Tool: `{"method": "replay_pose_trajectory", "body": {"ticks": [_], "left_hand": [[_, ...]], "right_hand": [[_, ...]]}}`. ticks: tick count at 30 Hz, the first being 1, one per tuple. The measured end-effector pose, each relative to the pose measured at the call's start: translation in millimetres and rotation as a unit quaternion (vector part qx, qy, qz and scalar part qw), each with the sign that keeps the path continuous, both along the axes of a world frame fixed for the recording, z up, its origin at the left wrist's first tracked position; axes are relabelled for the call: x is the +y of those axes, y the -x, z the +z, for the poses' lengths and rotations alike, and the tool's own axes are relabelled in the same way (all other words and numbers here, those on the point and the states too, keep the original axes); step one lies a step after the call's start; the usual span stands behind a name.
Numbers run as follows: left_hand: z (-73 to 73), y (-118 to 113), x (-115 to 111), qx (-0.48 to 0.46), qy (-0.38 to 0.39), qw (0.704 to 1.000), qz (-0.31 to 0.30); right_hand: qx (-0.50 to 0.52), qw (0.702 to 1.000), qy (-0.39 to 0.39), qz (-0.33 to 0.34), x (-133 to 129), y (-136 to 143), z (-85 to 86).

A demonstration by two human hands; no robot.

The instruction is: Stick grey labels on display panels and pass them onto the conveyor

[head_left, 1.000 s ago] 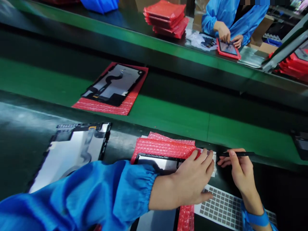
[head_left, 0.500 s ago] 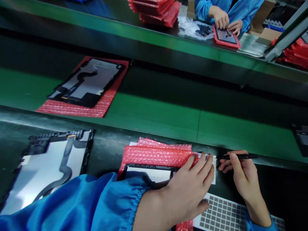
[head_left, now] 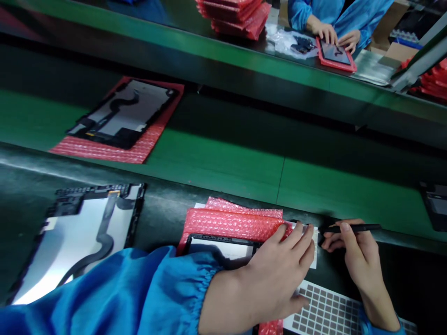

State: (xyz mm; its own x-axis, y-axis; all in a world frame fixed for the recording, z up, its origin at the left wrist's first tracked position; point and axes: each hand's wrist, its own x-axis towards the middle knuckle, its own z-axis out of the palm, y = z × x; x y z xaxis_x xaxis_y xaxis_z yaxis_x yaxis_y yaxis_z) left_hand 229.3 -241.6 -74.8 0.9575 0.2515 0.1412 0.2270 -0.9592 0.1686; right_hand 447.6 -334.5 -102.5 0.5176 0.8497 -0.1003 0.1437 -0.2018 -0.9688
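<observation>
My left hand (head_left: 275, 274) lies flat, fingers spread, pressing on a red bubble-wrap sleeve (head_left: 230, 222) and a small white sheet (head_left: 314, 249) at its right edge. A tablet panel (head_left: 223, 246) sits in the sleeve, partly hidden by my blue sleeve. My right hand (head_left: 356, 253) holds black tweezers (head_left: 352, 228) whose tip points left at the white sheet's top edge. Below both hands lies a sheet of small grey stickers (head_left: 328, 309).
A bare tablet panel (head_left: 80, 232) lies at the left on the dark bench. On the green conveyor (head_left: 223, 163) rests another panel on red wrap (head_left: 118, 118). Across the belt a person's hands (head_left: 331, 35) work on a red-wrapped tablet beside stacked red sleeves (head_left: 237, 14).
The view shifted a little; the panel on the conveyor moved left. My hands stay nearly still, the tweezers' tip edging closer to the white sheet.
</observation>
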Motion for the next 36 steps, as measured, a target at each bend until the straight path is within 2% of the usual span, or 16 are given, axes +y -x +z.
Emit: {"method": "replay_pose_trajectory", "body": {"ticks": [6, 12, 32, 36], "left_hand": [[-3.2, -1, -1, 0.006, 0.005, 1.0, -0.005], [-0.1, -1, 1, 0.022, 0.016, 1.0, -0.014], [1.2, -2, 6, 0.027, 0.027, 0.999, -0.021], [8.1, 3, 9, 0.014, 0.032, 0.999, -0.026]], "right_hand": [[0.001, 1.0, 0.004, 0.006, 0, -1, -0.1], [0.011, 1.0, 0.012, 0.008, 0, -1, 0.5], [0.039, 0.999, -0.016, -0.03, 4, 2, 1.0], [0.034, 0.998, -0.033, -0.037, 5, -1, 3.8]]}}
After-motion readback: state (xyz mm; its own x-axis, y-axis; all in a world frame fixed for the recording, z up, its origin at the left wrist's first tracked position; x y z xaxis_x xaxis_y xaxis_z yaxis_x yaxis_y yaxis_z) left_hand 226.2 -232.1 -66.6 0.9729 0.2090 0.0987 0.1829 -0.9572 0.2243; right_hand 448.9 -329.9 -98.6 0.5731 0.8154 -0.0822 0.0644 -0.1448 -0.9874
